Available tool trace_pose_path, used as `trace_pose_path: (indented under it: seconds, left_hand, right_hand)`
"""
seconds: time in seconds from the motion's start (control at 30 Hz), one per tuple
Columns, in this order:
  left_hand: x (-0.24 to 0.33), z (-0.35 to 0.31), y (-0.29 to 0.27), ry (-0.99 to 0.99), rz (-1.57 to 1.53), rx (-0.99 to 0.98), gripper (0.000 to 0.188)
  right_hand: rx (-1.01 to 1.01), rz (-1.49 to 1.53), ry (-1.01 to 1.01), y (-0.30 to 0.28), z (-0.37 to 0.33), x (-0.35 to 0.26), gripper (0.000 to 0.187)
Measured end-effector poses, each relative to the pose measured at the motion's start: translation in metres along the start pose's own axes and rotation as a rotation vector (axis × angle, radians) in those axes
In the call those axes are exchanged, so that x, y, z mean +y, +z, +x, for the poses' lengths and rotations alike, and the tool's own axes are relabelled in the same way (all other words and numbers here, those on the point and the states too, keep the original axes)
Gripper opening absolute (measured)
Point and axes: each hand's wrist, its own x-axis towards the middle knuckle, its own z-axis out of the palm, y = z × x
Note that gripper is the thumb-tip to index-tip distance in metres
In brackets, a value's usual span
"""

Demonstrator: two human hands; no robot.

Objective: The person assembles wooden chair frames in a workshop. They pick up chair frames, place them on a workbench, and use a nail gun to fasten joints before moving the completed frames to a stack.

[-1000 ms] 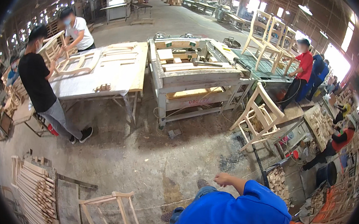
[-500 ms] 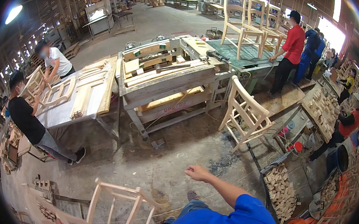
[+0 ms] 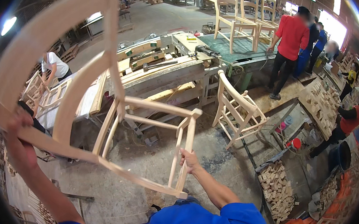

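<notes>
A pale, unfinished wooden chair frame (image 3: 159,106) without a seat is held up, tilted, across the left half of the view. My left hand (image 3: 22,136) is closed round a post of its curved backrest, at the far left. Lower in the middle, my right hand (image 3: 189,160) grips one of the chair's legs, fingers wrapped round it. The backrest rises toward the upper left and hides part of the tables behind. On the floor beyond my right hand stands another bare chair frame (image 3: 239,110).
A workbench (image 3: 160,83) with wooden strips and tools lies ahead. Several chairs (image 3: 241,26) stand on a green-topped table (image 3: 224,52), near a person in red (image 3: 292,38). Wood offcuts (image 3: 278,191) fill a bin at right. A person in white (image 3: 56,65) works at the left table.
The chair frame has been lifted from the lower left and now spans the view. My right hand, free before, has taken hold of its leg. The person in red has turned away.
</notes>
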Motion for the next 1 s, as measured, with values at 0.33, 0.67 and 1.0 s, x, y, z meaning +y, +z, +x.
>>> trace_pose_path:
  seconds: [0.33, 0.67, 1.0]
  left_hand:
    - [-0.042, 0.061, 0.111, 0.333, 0.157, 0.262, 0.059]
    - [-0.271, 0.083, 0.255, -0.451, -0.612, 0.011, 0.055]
    - [-0.405, 0.264, 0.256, -0.385, -0.818, 0.000, 0.047]
  right_hand:
    - [-0.112, 0.494, -0.440, 0.111, -0.014, -0.159, 0.018]
    - [-0.260, 0.076, -0.880, 0.190, 0.070, -0.235, 0.035]
    - [0.092, -0.677, -1.187, 0.130, 0.142, -0.564, 0.065]
